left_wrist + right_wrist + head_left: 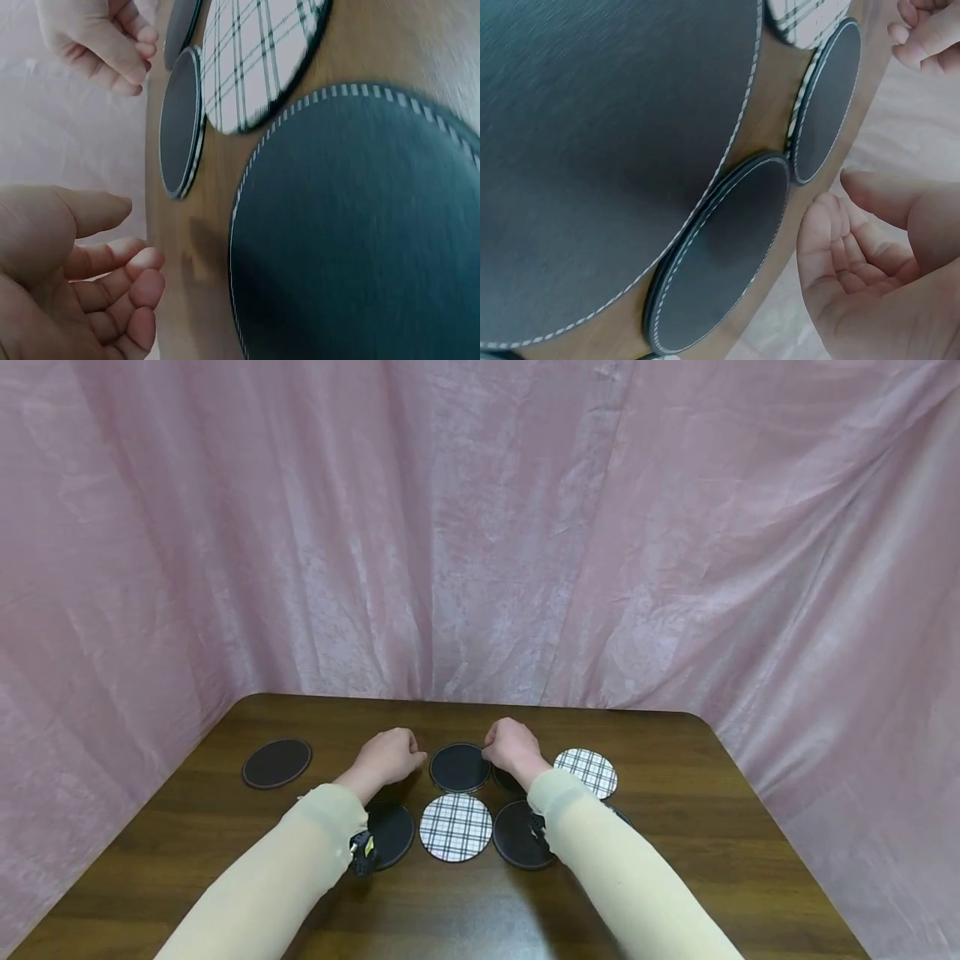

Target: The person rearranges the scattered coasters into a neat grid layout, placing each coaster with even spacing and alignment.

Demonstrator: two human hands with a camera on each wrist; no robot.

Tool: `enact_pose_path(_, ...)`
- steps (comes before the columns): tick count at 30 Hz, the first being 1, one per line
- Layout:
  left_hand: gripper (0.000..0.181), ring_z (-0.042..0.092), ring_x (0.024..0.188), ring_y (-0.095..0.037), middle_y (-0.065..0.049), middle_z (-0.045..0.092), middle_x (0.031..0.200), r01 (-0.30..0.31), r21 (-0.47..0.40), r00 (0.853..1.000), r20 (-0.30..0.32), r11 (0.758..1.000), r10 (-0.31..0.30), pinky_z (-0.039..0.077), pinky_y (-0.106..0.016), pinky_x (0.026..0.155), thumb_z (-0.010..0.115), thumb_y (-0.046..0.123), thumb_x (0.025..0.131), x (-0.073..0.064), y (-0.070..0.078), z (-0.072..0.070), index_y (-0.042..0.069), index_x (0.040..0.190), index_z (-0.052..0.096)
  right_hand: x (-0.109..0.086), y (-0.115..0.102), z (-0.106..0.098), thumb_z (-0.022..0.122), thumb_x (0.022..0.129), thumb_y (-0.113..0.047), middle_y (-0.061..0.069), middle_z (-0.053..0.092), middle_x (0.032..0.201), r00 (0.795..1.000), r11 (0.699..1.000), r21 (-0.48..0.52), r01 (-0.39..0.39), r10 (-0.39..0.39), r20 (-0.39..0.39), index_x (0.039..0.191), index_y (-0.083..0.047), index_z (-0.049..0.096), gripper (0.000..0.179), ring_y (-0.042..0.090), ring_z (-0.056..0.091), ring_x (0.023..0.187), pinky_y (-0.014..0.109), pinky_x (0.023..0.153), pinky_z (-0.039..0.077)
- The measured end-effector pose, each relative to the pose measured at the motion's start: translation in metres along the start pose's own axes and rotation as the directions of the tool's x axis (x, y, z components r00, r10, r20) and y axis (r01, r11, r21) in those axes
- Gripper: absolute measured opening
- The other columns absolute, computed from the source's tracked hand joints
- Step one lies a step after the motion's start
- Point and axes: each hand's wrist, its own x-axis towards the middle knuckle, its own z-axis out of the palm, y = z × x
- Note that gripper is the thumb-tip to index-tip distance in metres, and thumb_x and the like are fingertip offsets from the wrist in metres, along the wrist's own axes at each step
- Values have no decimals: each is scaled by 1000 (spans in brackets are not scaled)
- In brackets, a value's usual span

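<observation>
My left hand point(386, 756), fingers loosely curled and holding nothing, hovers left of a black round coaster point(460, 767) with light edge stitching. To that coaster's right is my right hand point(513, 745), also loosely curled and without anything in it. Beneath the right hand, another black coaster point(724, 259) is partly hidden in the head view. A plaid edge shows under the back middle coaster in the right wrist view. Nearer the body lie a white plaid coaster point(456, 828) and black coasters on its left point(392, 837) and right point(521, 837), the outer two partly covered by the forearms.
Apart at the far left of the brown wooden table point(712, 860) lies a black coaster point(277, 763). A second plaid coaster point(588, 770) is right of the right wrist, and the right sleeve mostly covers another coaster point(618, 812). Pink curtains point(480, 527) hang behind the table.
</observation>
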Motion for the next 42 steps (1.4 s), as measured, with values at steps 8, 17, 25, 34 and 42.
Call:
enact_pose_path(8,27,54,74,-24,-8,60,82,86,4,996,0,996,-86,44,-41,70,67,25,110,-45,13,-56,5,93,67,-18,-40,-13,86,95,-18,6,79,117,1000,1000,21,-16,16,-20,115,-8,83,22,32,72,112,49,97,58)
enact_pose_path(17,45,66,121,-49,-31,68,134,146,71,989,-18,987,-145,53,-62,99,63,26,111,-58,-34,-72,-11,135,66,-42,-82,-20,83,100,-20,10,77,122,1000,997,74,17,-16,-7,122,-4,80,27,32,69,117,47,103,54)
enact_pose_path(25,51,61,126,-57,-36,64,139,201,91,979,-31,975,-199,52,-67,100,62,27,111,-72,-56,-88,-14,142,60,-40,-100,-10,85,100,-27,9,77,122,998,992,115,61,-63,14,120,-5,79,30,31,70,118,46,103,55)
enact_pose_path(34,49,60,121,-61,-38,63,133,269,116,962,-72,956,-262,51,-72,94,61,27,109,-81,-88,-96,-13,137,63,-43,-117,1,83,102,-28,9,76,125,994,989,126,82,-90,63,124,-4,79,33,29,70,120,45,104,55)
enact_pose_path(42,55,58,120,-64,-43,59,133,324,103,945,-69,940,-318,52,-71,88,60,31,108,-91,-118,-102,-15,139,60,-44,-132,8,82,103,-34,6,76,128,991,988,140,65,-80,104,128,-6,78,37,26,69,120,41,103,55)
